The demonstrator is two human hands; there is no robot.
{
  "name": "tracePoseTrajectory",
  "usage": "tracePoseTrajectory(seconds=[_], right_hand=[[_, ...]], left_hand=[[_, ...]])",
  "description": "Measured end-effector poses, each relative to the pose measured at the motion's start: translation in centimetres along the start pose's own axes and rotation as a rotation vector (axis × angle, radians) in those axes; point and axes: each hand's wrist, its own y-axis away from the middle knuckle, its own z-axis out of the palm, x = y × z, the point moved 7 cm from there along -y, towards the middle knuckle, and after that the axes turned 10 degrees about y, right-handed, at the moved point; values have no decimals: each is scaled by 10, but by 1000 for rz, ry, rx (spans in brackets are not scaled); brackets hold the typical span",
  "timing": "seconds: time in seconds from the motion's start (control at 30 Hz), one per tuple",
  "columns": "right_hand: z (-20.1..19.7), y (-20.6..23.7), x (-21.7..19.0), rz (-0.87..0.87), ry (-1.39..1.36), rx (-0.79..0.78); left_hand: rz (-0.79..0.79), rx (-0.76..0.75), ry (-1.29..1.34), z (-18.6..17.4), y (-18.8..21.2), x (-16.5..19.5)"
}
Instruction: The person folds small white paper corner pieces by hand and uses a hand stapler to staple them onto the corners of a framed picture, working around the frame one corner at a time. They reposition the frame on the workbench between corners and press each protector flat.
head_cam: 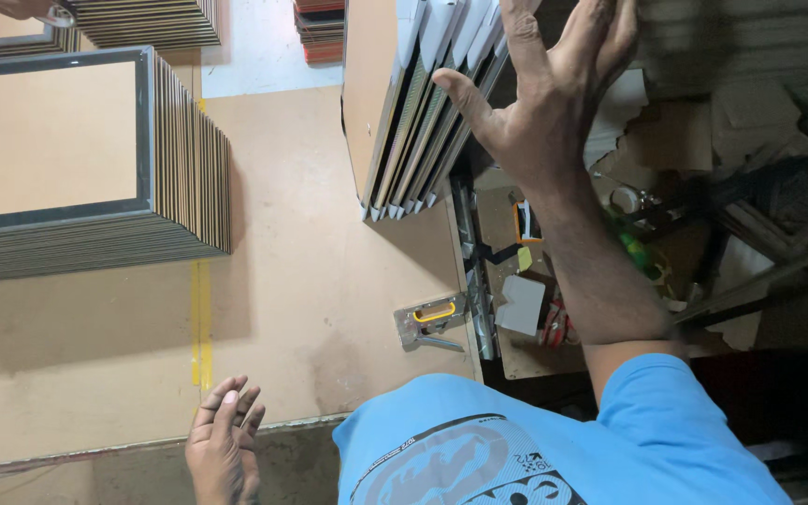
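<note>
A row of thin framed boards (423, 103) leans on edge, their striped edges pale, dark and gold, each corner capped with white card. They look flat and stiff, with a plain brown backing facing outward. The right hand (544, 103) is spread open, fingers splayed, its palm pressed against the outermost board at the far side of the row. The left hand (224, 447) rests loosely curled and holds nothing, at the near edge of the brown fibreboard surface (301, 281), well apart from the boards. Between the hands lies a metal staple gun (432, 323) (yellow-handled). Beyond the left hand sits a tall stack of frames (77, 168).
</note>
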Motion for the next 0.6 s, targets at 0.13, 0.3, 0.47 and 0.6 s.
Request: tracePoseTrajectory(seconds=[0.13, 0.3, 0.47, 0.6], right_hand=[[-12, -8, -23, -51, 13, 2], [0, -15, -33, 185, -61, -382], [-38, -8, -87, -117, 102, -24], [-50, 40, -159, -133, -192, -140]], left_hand=[[5, -8, 13, -8, -13, 11], [-16, -64, -29, -5, -34, 23], [224, -161, -397, 27, -59, 65], [749, -233, -888, 60, -85, 138]])
